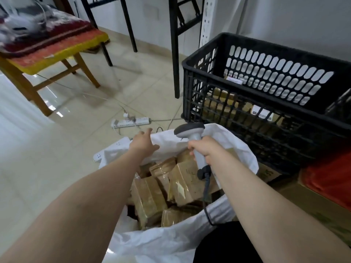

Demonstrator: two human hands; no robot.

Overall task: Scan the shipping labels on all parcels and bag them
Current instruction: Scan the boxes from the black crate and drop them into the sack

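Bagged so far: a good heap of brown tape-wrapped parcels (182, 181) already lies inside the open white woven plastic sack (237, 147), stacked at odd angles and reaching close to its rim
Left to do: the black slotted plastic crate (209, 63) to the right holds more brown parcels in the crate (220, 103), seen through its lattice, one with a white label facing out; how many cannot be counted, so I judge the job well along but not finished
Step in hand: probably a pause between parcels, with the sack mouth being spread or steadied, since neither hand carries a parcel
Left hand (143, 142): lies on the far rim of the sack, fingers stretched forward over the edge and thumb flat on the cloth; relaxed and pressing, with no pinch that I can make out
Right hand (204, 149): clenched round the handle of the grey handheld barcode scanner (190, 130), whose head points away over the far rim; its dark cable (206, 196) hangs down across the sack
Parcels relative to hands: the bagged ones sit just below and between both forearms, nearest the right wrist; the crate's parcels lie beyond the right hand, apart from it
Sack position: on the tiled floor directly before the person, beside the crate
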